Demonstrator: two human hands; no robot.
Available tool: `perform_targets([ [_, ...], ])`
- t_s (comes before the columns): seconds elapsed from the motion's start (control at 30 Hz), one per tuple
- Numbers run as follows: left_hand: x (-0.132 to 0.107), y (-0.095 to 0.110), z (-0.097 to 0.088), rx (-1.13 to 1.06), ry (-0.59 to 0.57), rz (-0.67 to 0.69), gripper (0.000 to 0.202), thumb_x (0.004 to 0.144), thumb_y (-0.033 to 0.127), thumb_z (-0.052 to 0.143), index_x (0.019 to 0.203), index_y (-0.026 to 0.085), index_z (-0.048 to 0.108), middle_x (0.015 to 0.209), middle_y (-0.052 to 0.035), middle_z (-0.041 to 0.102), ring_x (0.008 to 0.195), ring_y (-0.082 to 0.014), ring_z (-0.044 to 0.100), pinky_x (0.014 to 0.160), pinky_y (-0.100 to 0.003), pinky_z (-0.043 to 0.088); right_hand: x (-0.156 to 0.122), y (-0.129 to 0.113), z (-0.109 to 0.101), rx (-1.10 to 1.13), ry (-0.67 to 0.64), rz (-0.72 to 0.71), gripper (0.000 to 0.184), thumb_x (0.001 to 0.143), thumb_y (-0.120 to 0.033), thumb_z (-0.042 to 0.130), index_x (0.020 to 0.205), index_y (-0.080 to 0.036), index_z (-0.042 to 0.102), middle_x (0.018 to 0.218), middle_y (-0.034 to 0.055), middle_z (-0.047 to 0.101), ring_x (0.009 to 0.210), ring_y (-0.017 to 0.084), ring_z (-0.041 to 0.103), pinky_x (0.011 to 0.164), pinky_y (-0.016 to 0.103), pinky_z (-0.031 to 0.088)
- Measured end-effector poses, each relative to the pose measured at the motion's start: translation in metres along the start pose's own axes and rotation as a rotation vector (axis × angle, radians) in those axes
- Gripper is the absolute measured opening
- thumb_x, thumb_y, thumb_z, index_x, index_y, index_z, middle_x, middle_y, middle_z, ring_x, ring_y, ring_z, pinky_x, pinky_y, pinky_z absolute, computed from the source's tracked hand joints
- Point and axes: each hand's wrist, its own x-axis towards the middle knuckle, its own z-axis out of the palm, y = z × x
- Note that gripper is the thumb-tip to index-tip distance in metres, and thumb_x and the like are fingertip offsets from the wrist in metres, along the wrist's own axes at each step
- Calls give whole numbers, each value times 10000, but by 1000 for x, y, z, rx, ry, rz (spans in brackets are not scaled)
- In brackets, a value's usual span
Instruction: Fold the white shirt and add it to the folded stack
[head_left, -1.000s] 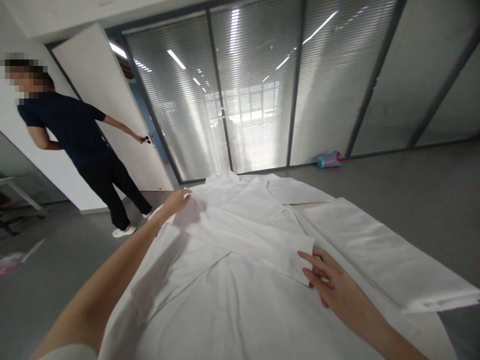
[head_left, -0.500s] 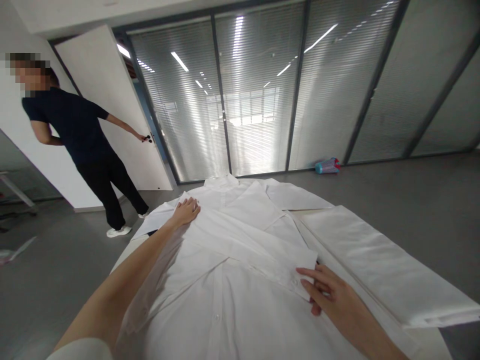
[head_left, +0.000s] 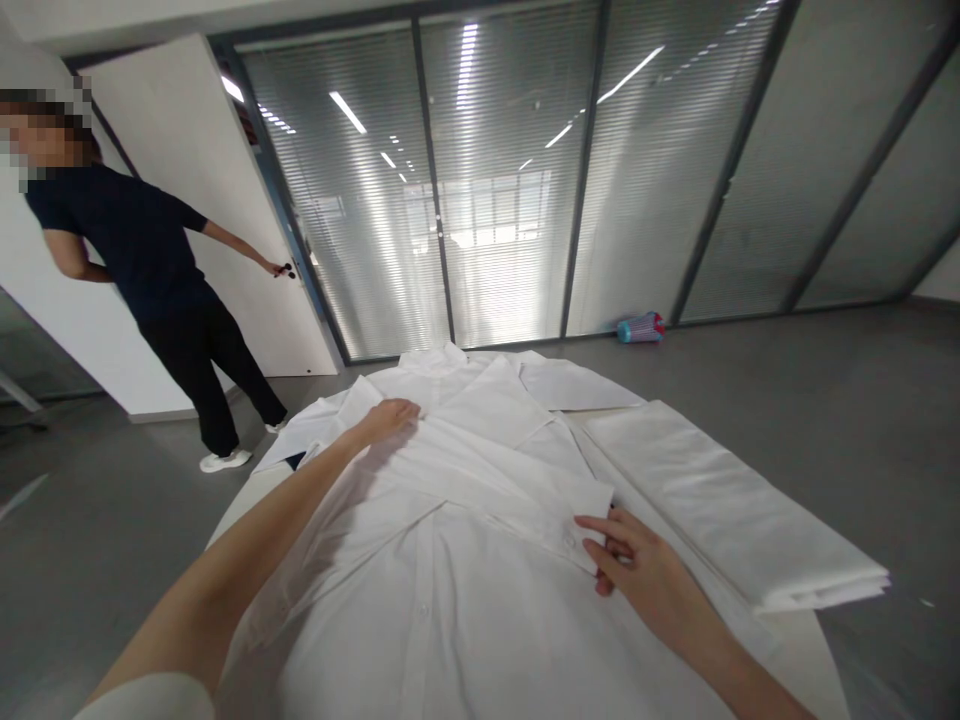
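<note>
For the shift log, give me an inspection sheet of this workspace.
Surface: white table with a curved edge, mostly covered by cloth.
Job's things: white button-front shirt, laid out with a band folded across it; folded white cloth beside it.
Clutter: blue-and-pink cylindrical object on the floor by the partition.
Grips: left hand lies open on the shirt; right hand is at the band's buttoned end, pinch unclear.
Cables: nothing seen.
Surroundings: grey floor; glass partition with blinds; person holding the handle of an open white door.
</note>
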Motion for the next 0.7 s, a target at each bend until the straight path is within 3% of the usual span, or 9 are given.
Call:
perform_targets([
  [0.1, 18, -4, -10, 15, -51, 30, 263, 900, 292, 541, 1040, 261, 761, 1139, -43, 733, 1091, -247, 646, 945, -323, 473, -1, 1, 1, -6, 11, -28, 379, 782, -428, 522, 983, -187, 735, 813, 7, 566, 468, 114, 591, 535, 281, 506],
  [0.23, 35, -7, -20, 7, -116, 81, 166, 763, 221, 666, 885, 221, 779, 916, -25, 753, 875, -206, 683, 811, -254, 506, -1, 4, 2, 22, 18, -30, 378, 788, -421, 533, 996, -178, 732, 831, 16, 578, 467, 120, 595, 508, 285, 490],
  [0.3, 38, -5, -21, 4, -96, 94, 127, 760, 200, 661, 830, 201, 767, 872, -31, 736, 847, -196, 677, 799, -245, 505, -1, 6, 2, 36, 17, -23, 381, 790, -421, 532, 1002, -174, 729, 798, 12, 581, 473, 132, 602, 498, 287, 484],
  [0.53, 25, 13, 10, -19, 118, 47, 228, 921, 277, 522, 1053, 202, 692, 1139, -75, 646, 964, -186, 650, 915, -283, 495, 1, 11, 1, -37, -15, -2, 391, 810, -419, 516, 1028, -162, 715, 603, -27, 561, 517, 166, 631, 560, 286, 488],
  [0.63, 12, 9, 14, -29, 185, -15, 348, 971, 348, 454, 1250, 198, 597, 1251, -92, 604, 1013, -180, 648, 963, -289, 483, 1, 9, 0, -40, -19, -10, 402, 816, -444, 519, 1028, -165, 716, 609, -21, 587, 523, 169, 639, 572, 287, 493],
  [0.7, 3, 0, 13, -22, 232, -68, 432, 994, 398, 404, 1339, 175, 538, 1340, -133, 565, 1145, -225, 606, 1040, -346, 437, 0, 5, -1, -34, -19, 2, 407, 813, -466, 520, 1009, -170, 719, 601, -18, 593, 517, 172, 641, 571, 288, 495],
])
